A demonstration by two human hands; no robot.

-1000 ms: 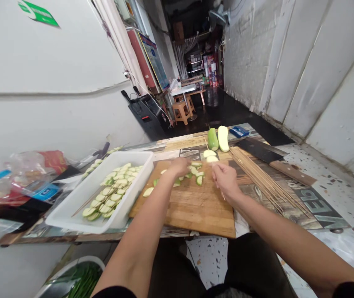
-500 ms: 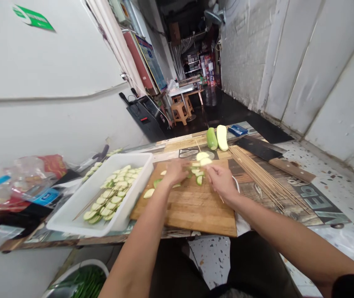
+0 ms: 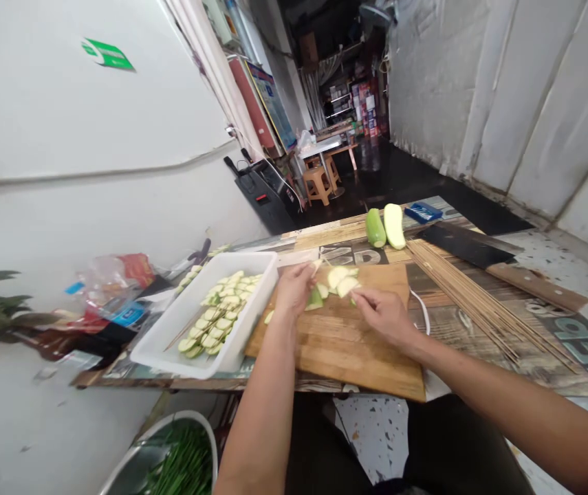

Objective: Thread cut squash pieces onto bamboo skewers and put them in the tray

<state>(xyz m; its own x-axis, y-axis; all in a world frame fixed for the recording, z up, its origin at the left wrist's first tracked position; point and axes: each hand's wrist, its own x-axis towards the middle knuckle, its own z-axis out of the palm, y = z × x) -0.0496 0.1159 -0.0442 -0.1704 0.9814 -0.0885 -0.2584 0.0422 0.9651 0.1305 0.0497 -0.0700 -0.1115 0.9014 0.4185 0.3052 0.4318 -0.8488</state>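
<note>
My right hand point(image 3: 384, 315) is closed in a pinch at the lower end of a skewer with pale zucchini slices point(image 3: 344, 280) on it; most of the stick is hidden. A thin tip shows just beyond the slices. My left hand point(image 3: 295, 289) is closed too, with a zucchini slice point(image 3: 316, 265) between thumb and fingers, left of the skewer. Beneath both hands lies a wooden cutting board point(image 3: 355, 350). Loose zucchini pieces point(image 3: 315, 298) rest on it between the hands.
Left of the board, a white plastic tub point(image 3: 267, 289) holds skewered zucchini slices. Bamboo skewers point(image 3: 459, 295), a cleaver point(image 3: 500, 265), two zucchini pieces point(image 3: 385, 227) and a blue box point(image 3: 423, 212) lie behind and right. A basin of greens point(image 3: 183, 460) stands below left.
My left hand has come up off the loose pieces with a slice in its fingers. The right hand stays at the skewer. The whole view has swung left, shifting everything rightward.
</note>
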